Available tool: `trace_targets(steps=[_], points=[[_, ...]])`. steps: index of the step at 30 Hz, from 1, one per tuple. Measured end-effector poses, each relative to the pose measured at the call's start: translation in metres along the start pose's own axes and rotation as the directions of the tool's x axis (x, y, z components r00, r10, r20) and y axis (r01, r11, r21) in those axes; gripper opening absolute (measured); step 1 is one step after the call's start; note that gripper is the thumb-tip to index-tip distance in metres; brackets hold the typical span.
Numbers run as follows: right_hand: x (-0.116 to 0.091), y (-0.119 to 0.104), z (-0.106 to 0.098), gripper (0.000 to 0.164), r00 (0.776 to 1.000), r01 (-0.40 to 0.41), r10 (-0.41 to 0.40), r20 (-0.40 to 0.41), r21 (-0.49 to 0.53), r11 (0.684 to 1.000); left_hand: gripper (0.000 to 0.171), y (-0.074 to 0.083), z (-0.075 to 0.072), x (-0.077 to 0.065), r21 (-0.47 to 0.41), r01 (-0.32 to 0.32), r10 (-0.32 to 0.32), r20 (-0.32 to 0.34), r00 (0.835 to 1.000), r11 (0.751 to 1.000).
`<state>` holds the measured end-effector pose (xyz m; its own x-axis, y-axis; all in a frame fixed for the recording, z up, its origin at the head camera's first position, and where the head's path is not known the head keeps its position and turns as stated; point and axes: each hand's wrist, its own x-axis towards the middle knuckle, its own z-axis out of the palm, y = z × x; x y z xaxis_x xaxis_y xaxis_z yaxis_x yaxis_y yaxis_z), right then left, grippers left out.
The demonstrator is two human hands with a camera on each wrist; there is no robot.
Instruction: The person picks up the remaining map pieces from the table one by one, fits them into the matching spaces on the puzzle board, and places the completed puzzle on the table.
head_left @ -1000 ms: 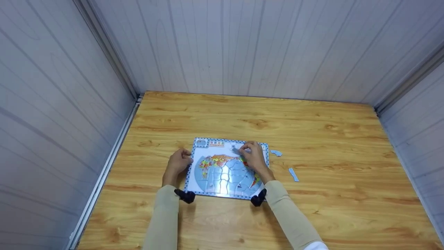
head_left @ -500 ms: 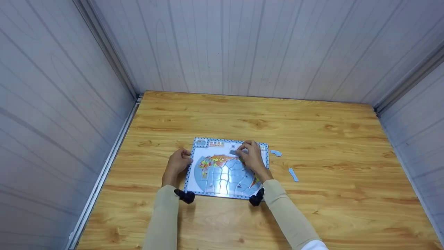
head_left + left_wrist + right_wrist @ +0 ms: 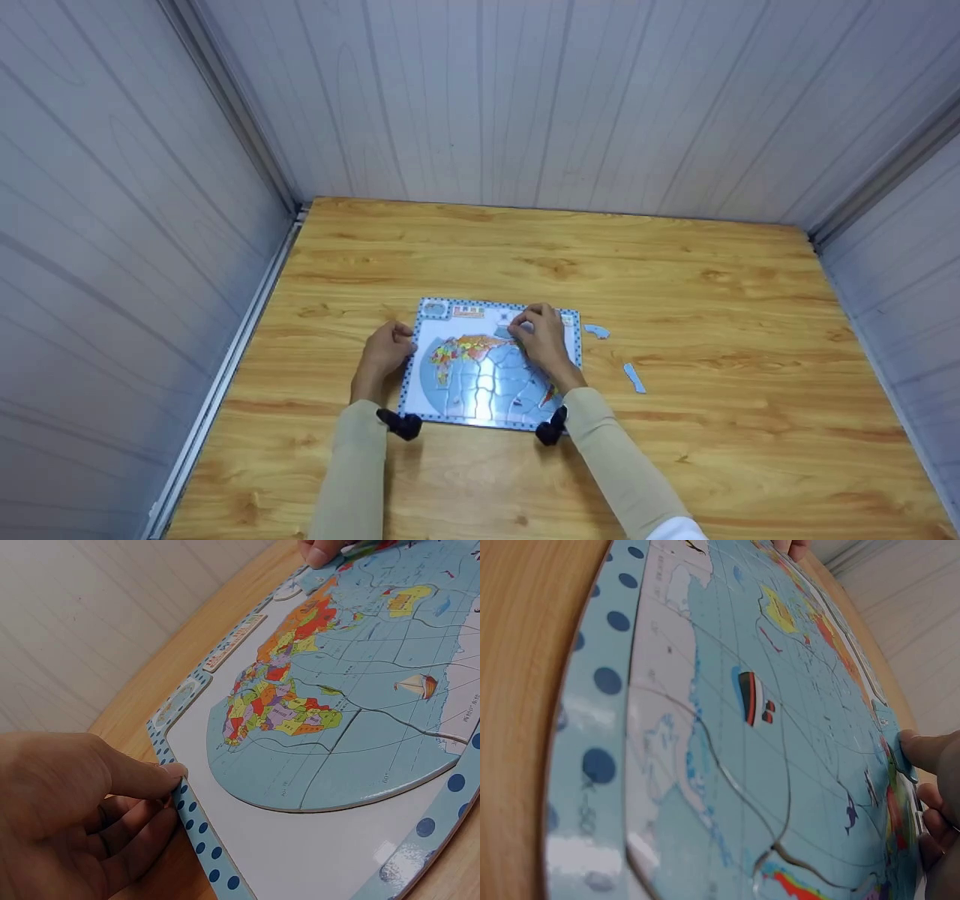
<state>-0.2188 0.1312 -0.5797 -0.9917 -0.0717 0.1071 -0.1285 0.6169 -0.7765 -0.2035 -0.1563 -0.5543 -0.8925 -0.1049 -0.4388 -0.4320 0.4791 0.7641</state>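
A world map jigsaw board [image 3: 407,386] with a blue dotted border lies flat on the wooden table, most of its map filled with fitted pieces. My left hand [image 3: 386,351] grips the board's left edge; in the left wrist view its thumb [image 3: 174,771] lies on the border, with the other fingers curled beside and partly below it. Near the map's top edge my right hand [image 3: 546,339] pinches a pale blue puzzle piece [image 3: 502,330]. The right wrist view shows that piece [image 3: 891,736] at the map's rim under the thumb, partly covered by the fingers.
Two loose blue puzzle pieces lie right of the board: one [image 3: 598,331] near its upper right corner, another [image 3: 634,377] lower down. Pale panel walls [image 3: 525,105] enclose the table [image 3: 712,315] at the back and both sides. Black wrist mounts [image 3: 551,427] hang over the board's front edge.
My right hand has shifted slightly left, and the piece in it has gone from tilted to lying flatter near the map's top edge. The left hand has stayed in place.
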Motion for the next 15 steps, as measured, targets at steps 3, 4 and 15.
trace_targets(steps=[3, 4, 15], points=[[-0.0009, -0.0002, 0.0010, 0.009, 1.000, 0.005, -0.005, -0.008, -0.005, 1.000, 0.025, 0.0007, -0.0001, -0.0003, -0.008, 0.014, -0.014, 0.007, 1.000, 1.000], [-0.0011, -0.0005, 0.0012, 0.009, 1.000, 0.009, -0.009, -0.010, -0.008, 1.000, 0.026, 0.0009, -0.0002, -0.0003, -0.012, 0.017, -0.017, 0.008, 1.000, 1.000], [-0.0018, -0.0003, 0.0045, 0.008, 0.998, 0.046, -0.049, -0.031, -0.093, 0.995, 0.026, -0.0011, -0.0008, -0.0016, 0.019, -0.054, 0.054, -0.010, 0.998, 0.998]])
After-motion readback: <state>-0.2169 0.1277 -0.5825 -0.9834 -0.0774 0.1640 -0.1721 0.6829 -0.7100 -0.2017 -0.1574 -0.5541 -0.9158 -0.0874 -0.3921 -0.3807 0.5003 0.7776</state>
